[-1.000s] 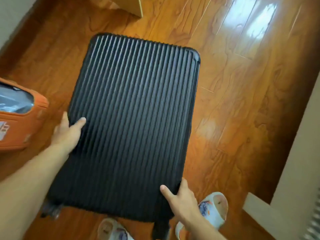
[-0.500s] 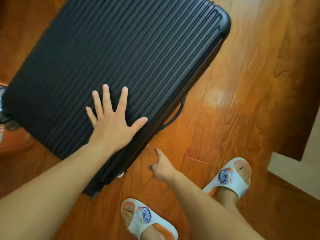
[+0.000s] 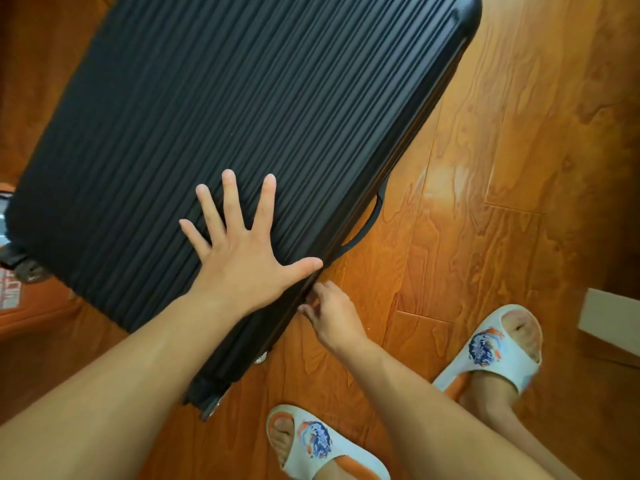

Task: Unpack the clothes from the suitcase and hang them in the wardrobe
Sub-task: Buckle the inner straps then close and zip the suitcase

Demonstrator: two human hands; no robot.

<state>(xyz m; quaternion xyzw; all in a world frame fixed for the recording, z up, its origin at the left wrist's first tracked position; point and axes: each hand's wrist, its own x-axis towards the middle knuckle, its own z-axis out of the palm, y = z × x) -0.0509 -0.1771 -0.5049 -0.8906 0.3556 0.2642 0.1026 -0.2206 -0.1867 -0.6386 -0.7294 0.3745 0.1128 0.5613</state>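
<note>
A black ribbed hard-shell suitcase [image 3: 242,98] lies flat and closed on the wooden floor, running diagonally from lower left to upper right. My left hand [image 3: 242,258] rests flat on its lid near the near edge, fingers spread, holding nothing. My right hand [image 3: 332,317] is at the suitcase's side seam just below my left thumb, fingertips curled against the edge. What they pinch, if anything, is hidden. No clothes or wardrobe are in view.
The suitcase's side handle [image 3: 367,226] sticks out toward the floor, and a wheel [image 3: 207,403] shows at its near corner. An orange case [image 3: 31,306] lies at the left edge. My feet in white slippers [image 3: 498,348] stand close by. A pale box corner [image 3: 609,320] is at right.
My left hand left the suitcase's left edge and now lies flat on the lid. My right hand moved from the floor side up to the side seam. The view has come closer.
</note>
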